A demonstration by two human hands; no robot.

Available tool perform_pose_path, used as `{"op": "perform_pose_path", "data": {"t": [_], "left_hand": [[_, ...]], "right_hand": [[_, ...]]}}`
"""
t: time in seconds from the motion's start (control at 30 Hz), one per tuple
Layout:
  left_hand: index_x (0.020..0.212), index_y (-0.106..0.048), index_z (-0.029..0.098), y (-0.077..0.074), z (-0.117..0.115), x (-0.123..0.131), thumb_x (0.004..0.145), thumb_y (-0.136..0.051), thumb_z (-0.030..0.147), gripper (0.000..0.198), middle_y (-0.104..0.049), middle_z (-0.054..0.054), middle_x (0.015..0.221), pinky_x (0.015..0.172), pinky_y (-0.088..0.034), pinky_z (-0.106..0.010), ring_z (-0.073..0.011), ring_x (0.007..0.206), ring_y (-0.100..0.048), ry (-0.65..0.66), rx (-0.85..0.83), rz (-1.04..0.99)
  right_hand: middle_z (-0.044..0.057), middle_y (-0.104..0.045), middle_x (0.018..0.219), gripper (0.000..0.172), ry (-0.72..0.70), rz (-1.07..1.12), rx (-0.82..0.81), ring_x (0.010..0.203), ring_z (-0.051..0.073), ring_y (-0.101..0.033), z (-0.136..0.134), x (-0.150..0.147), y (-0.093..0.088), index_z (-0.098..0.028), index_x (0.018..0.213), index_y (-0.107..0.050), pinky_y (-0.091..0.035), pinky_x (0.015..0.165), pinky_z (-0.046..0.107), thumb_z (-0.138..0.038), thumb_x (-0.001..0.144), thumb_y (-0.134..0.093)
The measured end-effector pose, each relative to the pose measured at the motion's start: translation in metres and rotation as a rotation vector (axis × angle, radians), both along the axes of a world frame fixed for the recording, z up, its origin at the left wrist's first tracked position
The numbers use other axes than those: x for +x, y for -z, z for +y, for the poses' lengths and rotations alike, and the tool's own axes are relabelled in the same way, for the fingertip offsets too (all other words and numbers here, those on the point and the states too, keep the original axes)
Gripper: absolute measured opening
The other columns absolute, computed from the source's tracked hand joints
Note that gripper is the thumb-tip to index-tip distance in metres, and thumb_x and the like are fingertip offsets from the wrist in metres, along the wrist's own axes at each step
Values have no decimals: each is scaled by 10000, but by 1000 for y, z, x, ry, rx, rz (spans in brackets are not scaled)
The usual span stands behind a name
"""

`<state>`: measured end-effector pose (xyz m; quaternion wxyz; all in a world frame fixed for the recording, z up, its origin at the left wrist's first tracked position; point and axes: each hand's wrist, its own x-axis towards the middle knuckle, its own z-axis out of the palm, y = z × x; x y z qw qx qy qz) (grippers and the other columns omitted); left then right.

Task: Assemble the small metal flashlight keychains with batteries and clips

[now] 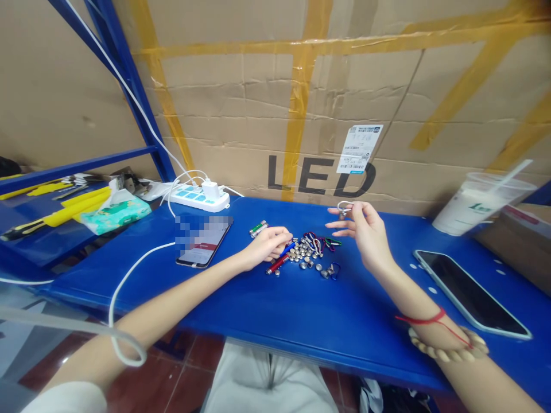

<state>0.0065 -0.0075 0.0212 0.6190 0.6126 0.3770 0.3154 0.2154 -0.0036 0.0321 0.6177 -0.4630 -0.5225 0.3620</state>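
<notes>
My left hand (pixel 273 244) is closed over the left side of a small pile, with thumb and forefinger pinched together. A slim blue tube (pixel 287 249) pokes out from under its fingers and appears held there. Just below lies a red metal tube (pixel 278 264). Raised to the right, my right hand (pixel 368 232) pinches a small silver carabiner clip (pixel 343 206) between thumb and forefinger, its other fingers stretched out. Between the hands lie several silver button cells (pixel 303 250) and coloured carabiner clips (pixel 331 244). Green and silver tubes (pixel 258 228) sit behind my left hand.
The blue table (pixel 267 310) holds a phone (pixel 206 241) at left and another phone (pixel 471 292) at right. A drink cup (pixel 462 203) stands back right. A white power strip (pixel 200 196) and its cable (pixel 112 304) are at left. Behind rises a cardboard box (pixel 241 115).
</notes>
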Motion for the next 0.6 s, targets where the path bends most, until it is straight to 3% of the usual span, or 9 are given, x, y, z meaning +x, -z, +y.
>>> {"op": "perform_pose_path", "data": {"t": [0.13,0.2,0.37,0.6], "left_hand": [[654,-361,192,-2,1,-1,837,-473,343,263,-238,117,432,338,-82,-142,-27,331,-155,-19,26,-13],[656,-360,194,-2,1,-2,839,-469,341,258,-239,117,432,336,-86,-142,-30,332,-154,-22,33,-18],[646,-355,193,-4,-1,-1,834,-460,319,249,-248,114,435,338,-100,-143,-32,338,-162,-23,37,-19],[644,-357,193,-4,-1,-1,823,-463,328,248,-249,112,436,337,-107,-144,-33,337,-170,-22,44,-16]], "right_hand": [[19,-662,765,390,103,-67,-107,532,120,-642,16,23,1,-223,805,-369,-492,452,205,-599,777,-471],[-5,-631,721,328,199,-141,-157,494,96,-608,24,36,2,-226,791,-351,-491,468,203,-520,782,-493],[-33,-578,587,244,290,-339,-230,434,105,-561,34,65,8,-217,718,-388,-476,478,234,-277,675,-620],[-14,-549,483,180,380,-766,-238,566,170,-602,37,88,15,-206,493,-451,-436,612,273,-146,593,-588]]}}
